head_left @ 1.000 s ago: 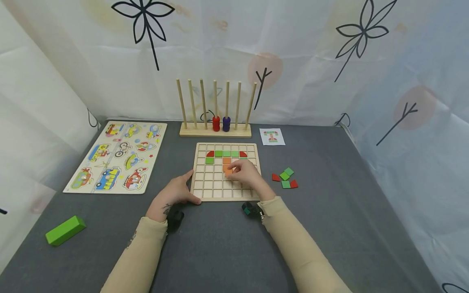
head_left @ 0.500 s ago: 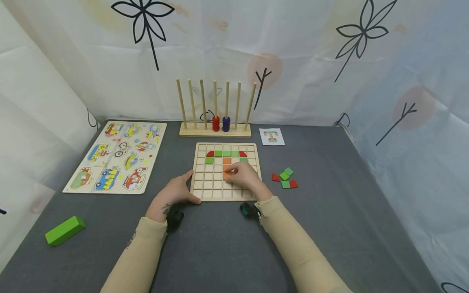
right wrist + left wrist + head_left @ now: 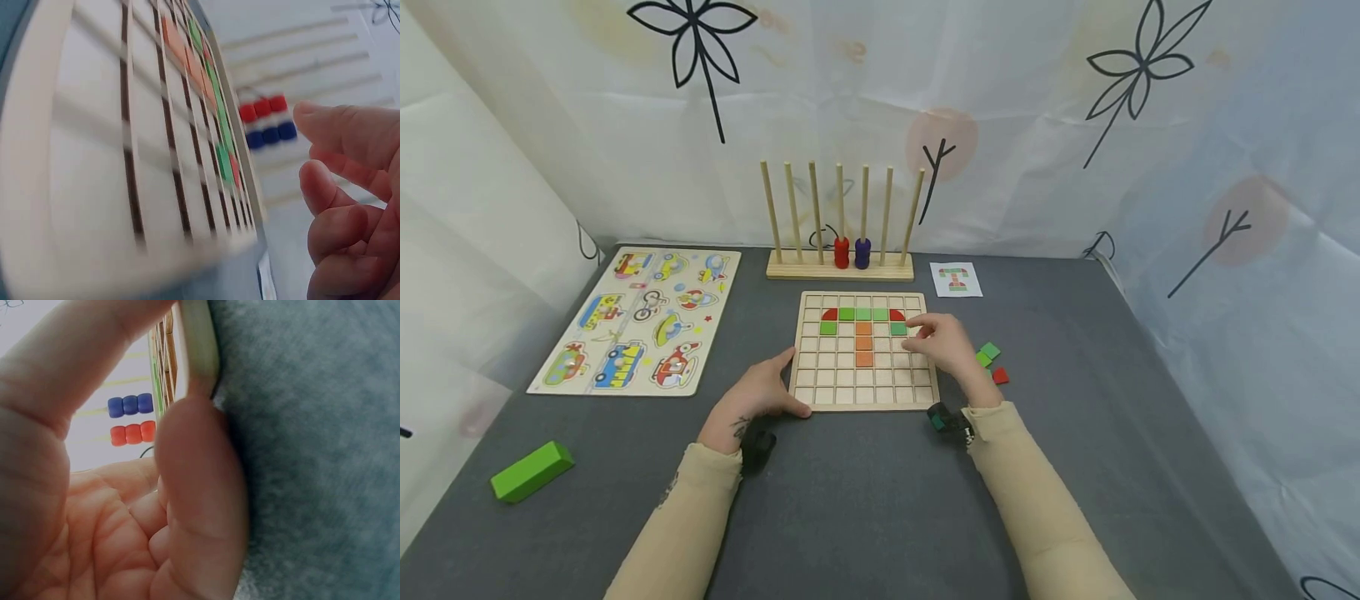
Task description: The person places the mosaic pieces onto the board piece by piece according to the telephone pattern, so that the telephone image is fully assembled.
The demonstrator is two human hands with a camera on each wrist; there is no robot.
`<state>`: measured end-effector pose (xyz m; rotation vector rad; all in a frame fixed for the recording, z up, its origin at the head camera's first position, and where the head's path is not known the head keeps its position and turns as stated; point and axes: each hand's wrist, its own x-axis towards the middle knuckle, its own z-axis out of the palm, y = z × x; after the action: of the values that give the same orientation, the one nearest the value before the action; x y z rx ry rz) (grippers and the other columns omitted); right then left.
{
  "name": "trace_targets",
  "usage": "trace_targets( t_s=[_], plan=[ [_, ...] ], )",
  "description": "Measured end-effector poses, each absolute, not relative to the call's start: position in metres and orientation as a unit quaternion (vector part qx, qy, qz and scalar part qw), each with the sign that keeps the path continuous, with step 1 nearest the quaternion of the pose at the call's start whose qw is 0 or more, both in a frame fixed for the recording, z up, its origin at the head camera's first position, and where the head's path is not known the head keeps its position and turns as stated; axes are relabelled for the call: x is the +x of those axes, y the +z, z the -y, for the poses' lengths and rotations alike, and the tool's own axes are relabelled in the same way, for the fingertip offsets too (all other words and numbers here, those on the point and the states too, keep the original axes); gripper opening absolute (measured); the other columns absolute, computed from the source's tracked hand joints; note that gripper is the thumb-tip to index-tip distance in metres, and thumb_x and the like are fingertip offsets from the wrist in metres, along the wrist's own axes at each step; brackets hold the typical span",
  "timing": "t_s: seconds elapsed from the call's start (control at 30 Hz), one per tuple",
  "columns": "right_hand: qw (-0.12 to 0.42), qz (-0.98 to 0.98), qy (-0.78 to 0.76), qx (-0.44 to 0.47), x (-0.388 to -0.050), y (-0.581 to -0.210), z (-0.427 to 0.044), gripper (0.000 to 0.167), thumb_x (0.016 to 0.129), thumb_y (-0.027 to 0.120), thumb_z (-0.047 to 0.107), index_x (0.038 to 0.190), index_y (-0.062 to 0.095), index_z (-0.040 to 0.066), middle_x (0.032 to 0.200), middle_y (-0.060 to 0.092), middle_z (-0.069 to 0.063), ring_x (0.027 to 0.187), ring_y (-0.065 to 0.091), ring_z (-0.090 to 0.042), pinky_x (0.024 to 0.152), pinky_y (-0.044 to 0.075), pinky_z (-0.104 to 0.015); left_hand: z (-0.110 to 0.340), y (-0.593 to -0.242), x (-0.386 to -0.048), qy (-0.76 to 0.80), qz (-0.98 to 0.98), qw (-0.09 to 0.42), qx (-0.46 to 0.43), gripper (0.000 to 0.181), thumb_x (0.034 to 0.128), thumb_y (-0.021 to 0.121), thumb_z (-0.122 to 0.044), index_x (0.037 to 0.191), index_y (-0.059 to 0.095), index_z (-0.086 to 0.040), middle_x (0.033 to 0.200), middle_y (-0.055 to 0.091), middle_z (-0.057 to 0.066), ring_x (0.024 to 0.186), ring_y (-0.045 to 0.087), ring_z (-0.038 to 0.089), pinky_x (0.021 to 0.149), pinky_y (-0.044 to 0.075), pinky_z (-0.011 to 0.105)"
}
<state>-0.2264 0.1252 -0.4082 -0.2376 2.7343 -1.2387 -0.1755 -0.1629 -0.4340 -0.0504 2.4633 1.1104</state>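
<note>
A wooden grid board [image 3: 865, 408] lies on the grey table, with coloured tiles in its cells. Green and red tiles form a row near its far side, and orange tiles [image 3: 864, 343] run down the middle. My left hand [image 3: 760, 393] touches the board's near left corner, thumb and index finger spread; the left wrist view shows the thumb against its edge. Over the board's right side hovers my right hand [image 3: 943, 343], thumb and index finger apart, nothing between them. Loose green [image 3: 990, 350] and red tiles [image 3: 1000, 377] lie beyond it, partly hidden by that hand.
Behind the board stands a wooden peg rack [image 3: 782, 271] with red and blue beads. A printed card [image 3: 957, 292] lies to its right. On the left are a vehicle picture puzzle [image 3: 658, 333] and a green block [image 3: 532, 472]. Fabric walls [image 3: 1022, 200] surround the table.
My right hand has left the lowest orange tile and moved right, towards the board's right edge. That tile now lies in its cell, fully visible. The left hand has stayed at the corner.
</note>
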Motion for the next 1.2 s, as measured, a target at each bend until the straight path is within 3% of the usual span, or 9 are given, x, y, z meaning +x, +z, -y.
trace_targets(
  t_s=[0.13,0.43,0.63,0.73,1.0,1.2],
  plan=[
    [0.052,-0.919,-0.387,-0.049,-0.224,-0.408,-0.151,0.038,0.081,0.070,0.017,0.116,0.064,0.005,0.078,0.059,-0.009,0.057,0.046,-0.015,0.053,0.039,-0.028,0.163,-0.433,-0.176,0.395,-0.892,0.221,-0.019,0.117,0.0590,0.087,-0.017,0.149,0.013,-0.009,0.084,0.055,0.014,0.057,0.050,0.019,0.054,0.042,0.030],
    [0.066,-0.948,-0.313,0.002,-0.217,-0.418,-0.185,0.039,0.080,0.072,0.020,0.115,0.064,0.004,0.067,0.057,-0.005,0.056,0.047,-0.015,0.053,0.037,-0.028,0.163,-0.430,-0.177,0.393,-0.893,0.221,-0.024,0.116,0.0605,0.087,-0.016,0.150,0.013,-0.010,0.073,0.050,0.008,0.056,0.048,0.018,0.054,0.041,0.030],
    [0.083,-0.962,-0.258,0.017,-0.215,-0.422,-0.190,0.040,0.077,0.073,0.025,0.112,0.067,0.006,0.090,0.064,-0.010,0.071,0.053,-0.019,0.062,0.040,-0.031,0.163,-0.432,-0.177,0.388,-0.894,0.221,-0.022,0.116,0.0605,0.087,-0.017,0.149,0.012,-0.009,0.067,0.049,0.006,0.056,0.048,0.018,0.054,0.041,0.030],
    [0.078,-0.965,-0.249,0.016,-0.213,-0.422,-0.191,0.036,0.076,0.073,0.026,0.106,0.069,0.007,0.097,0.066,-0.011,0.079,0.056,-0.021,0.067,0.042,-0.034,0.163,-0.432,-0.177,0.390,-0.894,0.220,-0.024,0.116,0.0605,0.087,-0.016,0.150,0.012,-0.009,0.068,0.049,0.007,0.056,0.048,0.018,0.054,0.041,0.030],
    [0.045,-0.965,-0.257,-0.016,-0.212,-0.425,-0.190,0.023,0.071,0.077,0.021,0.085,0.063,0.008,0.078,0.057,-0.006,0.068,0.049,-0.019,0.060,0.034,-0.030,0.163,-0.433,-0.176,0.395,-0.892,0.218,-0.025,0.116,0.0599,0.087,-0.016,0.149,0.013,-0.009,0.072,0.051,0.008,0.055,0.047,0.017,0.054,0.041,0.030],
    [0.021,-0.951,-0.306,-0.031,-0.214,-0.423,-0.182,0.016,0.074,0.074,0.014,0.078,0.061,0.007,0.073,0.058,-0.006,0.065,0.050,-0.018,0.059,0.037,-0.029,0.163,-0.434,-0.176,0.398,-0.891,0.217,-0.021,0.117,0.0591,0.087,-0.015,0.149,0.013,-0.009,0.096,0.054,0.013,0.058,0.048,0.018,0.056,0.041,0.030]
  ],
)
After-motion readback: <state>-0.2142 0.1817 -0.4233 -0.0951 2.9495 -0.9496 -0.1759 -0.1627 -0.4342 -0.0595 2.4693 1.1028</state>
